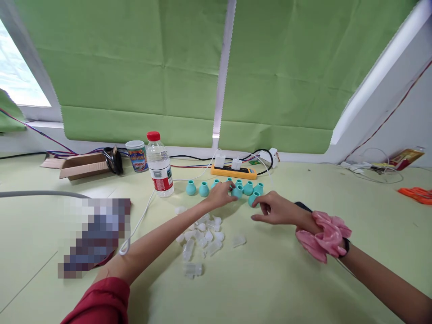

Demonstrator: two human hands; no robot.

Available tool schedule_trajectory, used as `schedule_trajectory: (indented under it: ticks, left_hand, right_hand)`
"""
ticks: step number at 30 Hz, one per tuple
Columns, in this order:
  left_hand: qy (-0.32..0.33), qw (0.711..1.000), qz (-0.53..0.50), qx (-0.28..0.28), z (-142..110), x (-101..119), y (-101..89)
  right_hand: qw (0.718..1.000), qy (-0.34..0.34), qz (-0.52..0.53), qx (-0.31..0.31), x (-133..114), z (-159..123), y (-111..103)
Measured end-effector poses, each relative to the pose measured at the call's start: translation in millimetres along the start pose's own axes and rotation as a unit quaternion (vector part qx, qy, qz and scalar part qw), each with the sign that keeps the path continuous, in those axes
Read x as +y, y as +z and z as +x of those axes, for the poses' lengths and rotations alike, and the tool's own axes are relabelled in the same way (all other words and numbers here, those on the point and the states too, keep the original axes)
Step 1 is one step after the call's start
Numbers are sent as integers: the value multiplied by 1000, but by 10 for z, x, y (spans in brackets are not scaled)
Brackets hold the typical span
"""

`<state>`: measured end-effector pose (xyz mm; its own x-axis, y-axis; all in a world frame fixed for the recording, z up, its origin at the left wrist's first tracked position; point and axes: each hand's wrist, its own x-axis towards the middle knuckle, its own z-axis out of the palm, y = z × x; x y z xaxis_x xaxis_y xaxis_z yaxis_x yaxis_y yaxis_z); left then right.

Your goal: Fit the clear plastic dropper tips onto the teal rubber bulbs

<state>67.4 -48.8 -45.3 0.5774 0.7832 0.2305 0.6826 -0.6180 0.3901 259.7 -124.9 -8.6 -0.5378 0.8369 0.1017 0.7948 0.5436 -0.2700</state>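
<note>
Several small teal vase-shaped caps (203, 189) stand in a loose row on the pale green table (270, 279). My left hand (221, 194) reaches into the row and its fingers close round one teal cap (238, 191). My right hand (275, 209) lies just right of it, fingertips pinching another teal cap (253, 199). A pink scrunchie (322, 236) sits on my right wrist. Below my hands lies a heap of several clear plastic pieces (202, 236).
A water bottle with a red lid (159, 166) and a printed cup (137, 155) stand behind left, beside a cardboard box (84, 165). A yellow power strip (233, 171) with plugs and cables lies behind the caps. An orange object (416, 194) lies far right.
</note>
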Motion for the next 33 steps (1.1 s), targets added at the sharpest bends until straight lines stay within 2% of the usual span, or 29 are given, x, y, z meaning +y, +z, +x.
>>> schedule_trajectory:
  ticks: [6, 11, 14, 16, 19, 22, 24, 28, 33]
  left_hand:
    - [-36, 999, -9, 3, -47, -32, 98]
    - [-58, 998, -5, 25, -199, 86, -77]
    - [-61, 997, -10, 53, -501, 294, -272]
    - [-14, 996, -24, 80, -811, 440, -383]
    - [54, 996, 45, 55, -1336, 522, -434]
    - [25, 992, 124, 12, -1731, 353, -339]
    - [-6, 991, 135, 0, -1838, 153, -250]
    - [-72, 990, 121, -2, -1737, -173, -162]
    - [-49, 996, 77, -25, -1564, -266, -177]
  right_hand:
    - [999, -28, -13, -18, -249, 30, 113]
    - [999, -27, -27, -35, -389, 206, 174]
    - [998, -45, -29, -32, -553, 291, 210]
    - [997, -69, -26, -29, -678, 295, 250]
    - [994, -105, -20, -35, -807, 215, 380]
    - [994, -99, -19, -31, -806, 130, 604]
    - [996, -83, -9, -29, -748, 144, 754]
    - [997, -68, 20, -41, -632, 359, 893]
    - [990, -123, 29, -62, -638, 586, 866]
